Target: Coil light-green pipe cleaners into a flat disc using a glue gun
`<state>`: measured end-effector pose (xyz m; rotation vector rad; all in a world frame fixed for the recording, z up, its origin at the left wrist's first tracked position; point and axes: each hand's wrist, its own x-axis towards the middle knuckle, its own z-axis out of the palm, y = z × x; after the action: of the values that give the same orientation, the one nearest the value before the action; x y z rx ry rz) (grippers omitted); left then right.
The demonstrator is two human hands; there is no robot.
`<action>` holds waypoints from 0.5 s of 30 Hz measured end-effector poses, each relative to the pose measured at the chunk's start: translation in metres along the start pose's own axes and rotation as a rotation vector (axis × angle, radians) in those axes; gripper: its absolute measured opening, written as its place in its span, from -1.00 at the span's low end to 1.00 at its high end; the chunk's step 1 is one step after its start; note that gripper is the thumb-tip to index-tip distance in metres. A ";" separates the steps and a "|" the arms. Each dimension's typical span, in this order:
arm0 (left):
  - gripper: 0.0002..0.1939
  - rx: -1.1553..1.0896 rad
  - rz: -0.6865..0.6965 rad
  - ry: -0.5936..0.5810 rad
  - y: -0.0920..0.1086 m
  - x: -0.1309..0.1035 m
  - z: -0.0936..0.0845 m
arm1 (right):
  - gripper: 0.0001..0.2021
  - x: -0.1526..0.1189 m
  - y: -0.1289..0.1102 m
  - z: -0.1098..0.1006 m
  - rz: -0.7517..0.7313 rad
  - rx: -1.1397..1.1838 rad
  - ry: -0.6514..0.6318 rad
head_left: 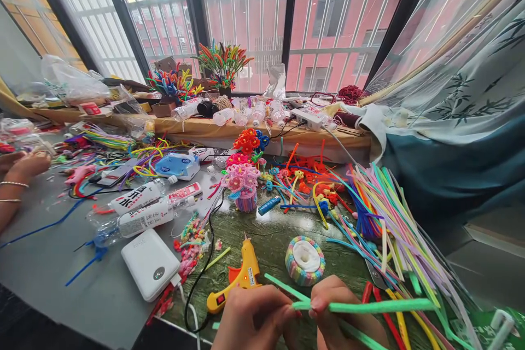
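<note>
Green fuzzy stems (pixel 381 305): located between the two hands, nearest the viewer.
Left hand (pixel 256 314) and right hand (pixel 363 321) each pinch the stems, thumb to finger, close together; stem count cannot be confirmed. Step in hand, as judged: bending or joining at the pinch. Next move calls for a firm hold there. Just beyond: yellow glue gun (pixel 248 268), pastel-sided round piece (pixel 304 272) with white top.

Bright daylight through the windows (pixel 241 16) leaves glare on the tabletop (pixel 270 238).
</note>
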<state>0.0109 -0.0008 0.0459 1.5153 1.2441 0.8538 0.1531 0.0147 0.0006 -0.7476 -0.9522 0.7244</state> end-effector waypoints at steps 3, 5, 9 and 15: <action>-0.56 0.036 0.031 0.038 -0.005 0.000 0.002 | -0.73 -0.002 -0.001 0.001 0.024 0.048 0.020; -0.55 0.030 0.068 0.048 -0.008 -0.001 0.003 | -0.75 -0.004 -0.002 0.003 0.088 0.097 0.039; -0.56 0.029 0.114 0.050 -0.011 -0.001 0.002 | -0.74 -0.007 -0.002 0.005 0.261 0.155 0.036; -0.63 0.043 0.196 0.101 -0.014 -0.001 0.008 | -0.74 0.000 0.009 -0.003 0.098 0.165 -0.018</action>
<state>0.0134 -0.0032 0.0301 1.6655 1.2067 1.0482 0.1538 0.0187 -0.0074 -0.6465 -0.8651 0.8853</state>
